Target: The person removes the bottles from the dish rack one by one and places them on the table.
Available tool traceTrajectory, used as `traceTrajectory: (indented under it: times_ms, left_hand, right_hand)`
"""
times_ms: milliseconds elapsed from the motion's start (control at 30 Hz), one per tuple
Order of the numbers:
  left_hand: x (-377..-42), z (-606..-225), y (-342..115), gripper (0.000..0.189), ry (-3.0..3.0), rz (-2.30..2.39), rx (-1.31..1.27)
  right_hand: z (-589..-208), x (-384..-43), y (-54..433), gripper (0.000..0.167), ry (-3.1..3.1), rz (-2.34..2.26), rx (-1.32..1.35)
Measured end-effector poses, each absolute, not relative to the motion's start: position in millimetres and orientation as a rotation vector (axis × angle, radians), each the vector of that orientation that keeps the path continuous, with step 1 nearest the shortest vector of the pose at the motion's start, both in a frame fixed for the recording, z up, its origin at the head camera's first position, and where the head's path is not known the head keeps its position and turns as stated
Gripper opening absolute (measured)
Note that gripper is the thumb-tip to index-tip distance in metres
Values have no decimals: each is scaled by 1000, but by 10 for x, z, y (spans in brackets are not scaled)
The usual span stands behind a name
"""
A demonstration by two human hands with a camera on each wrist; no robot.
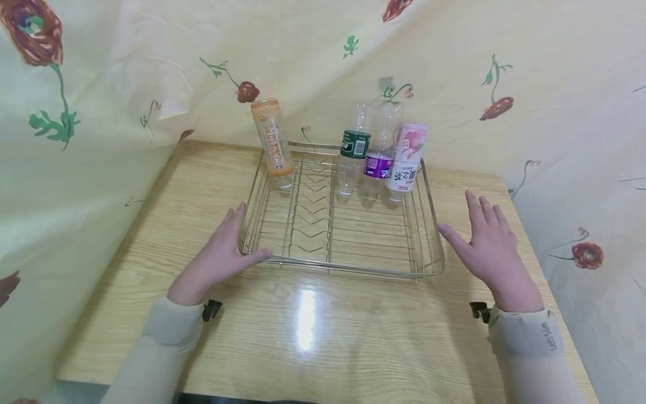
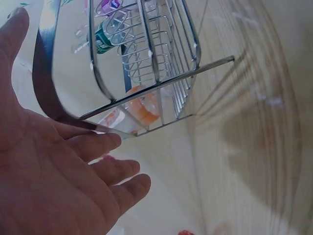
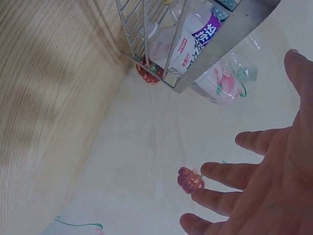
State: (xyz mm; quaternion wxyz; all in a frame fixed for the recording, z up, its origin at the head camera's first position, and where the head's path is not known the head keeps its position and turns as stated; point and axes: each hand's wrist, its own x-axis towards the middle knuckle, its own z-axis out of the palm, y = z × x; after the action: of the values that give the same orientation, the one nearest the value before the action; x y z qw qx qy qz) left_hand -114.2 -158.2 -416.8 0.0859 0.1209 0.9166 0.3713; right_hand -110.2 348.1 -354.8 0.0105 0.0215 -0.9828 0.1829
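Note:
A wire dish rack point(image 1: 373, 238) stands on the wooden table with plastic bottles leaning at its far side. At the left is an orange-labelled bottle point(image 1: 274, 140); toward the right are a green-labelled bottle point(image 1: 355, 146), a purple-labelled bottle point(image 1: 378, 165) and a pink-and-white bottle point(image 1: 406, 160). My left hand point(image 1: 219, 252) is at the rack's front left corner, fingers extended, thumb over the front rim in the head view. To the right of the rack my right hand point(image 1: 489, 247) is spread, palm toward it, apart from its metal rim point(image 3: 230, 46).
The wooden table point(image 1: 252, 342) extends in front of the rack and to both sides. A flower-patterned cloth point(image 1: 313, 67) hangs behind the table and along its left and right sides.

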Motion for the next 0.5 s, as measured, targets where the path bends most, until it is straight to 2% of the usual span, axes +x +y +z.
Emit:
traceTrajectory:
  times_ms: [233,500]
  left_hand:
    - [-1169,-4268,-1557,143,2699,1214,331]
    - [-1179,-4305,-1551,143,2702,1226,361]
  right_hand:
    - [-3566,-1112,3494,92,-3064,569,65]
    - [-3592,-1140,3503,92,-3068,591,68]
